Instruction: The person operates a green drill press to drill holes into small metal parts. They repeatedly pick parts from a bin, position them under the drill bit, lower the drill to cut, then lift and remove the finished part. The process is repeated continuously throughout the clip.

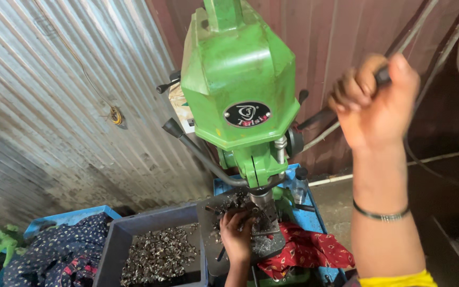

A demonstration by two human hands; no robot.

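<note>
A grey corrugated sheet-metal wall (pixel 54 95) stands at left — a dark reddish-brown corrugated metal wall (pixel 346 37) behind, cables hanging.

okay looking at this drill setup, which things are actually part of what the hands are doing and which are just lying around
In use:
green drill press
feed lever, in the right hand grip
small metal part on the press table, under the left hand
grey tray of metal parts

Lying about:
red patterned cloth
dark floral cloth
blue crate
small bottle

Oval black-red badge (pixel 247 114) on green drill head (pixel 235 74); possibly pale label (pixel 179 103) behind.
</note>
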